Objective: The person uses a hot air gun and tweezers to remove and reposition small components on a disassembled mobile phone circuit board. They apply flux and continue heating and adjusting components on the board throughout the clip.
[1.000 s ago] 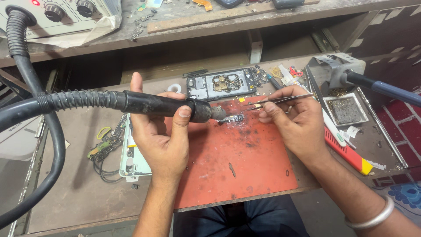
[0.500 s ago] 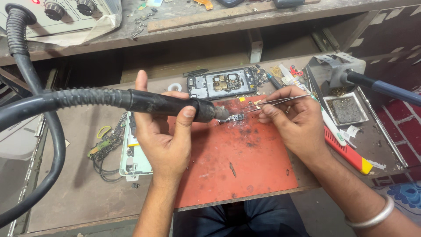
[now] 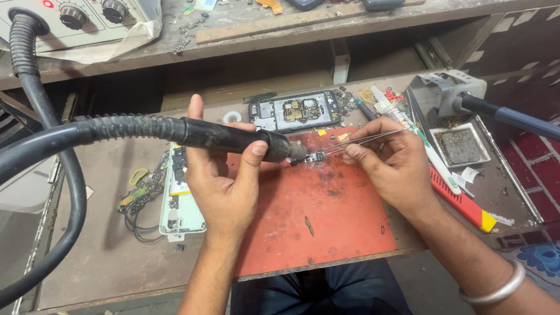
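Left hand [image 3: 224, 181] closes around the black hot-air handpiece [image 3: 233, 137], nozzle pointing right at a small component [image 3: 317, 156]. Right hand [image 3: 392, 166] pinches metal tweezers [image 3: 361, 140] whose tips grip that component just above the red mat [image 3: 318, 213], beside the nozzle.

An opened phone [image 3: 294, 111] lies behind the red mat [image 3: 315, 216]; a red-handled tool [image 3: 461, 201] lies right.

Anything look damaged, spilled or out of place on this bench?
The red work mat is scorched and sooty around the small part held by tweezers in the right hand, under the hot-air nozzle gripped by the left hand. An opened phone and loose debris lie behind.
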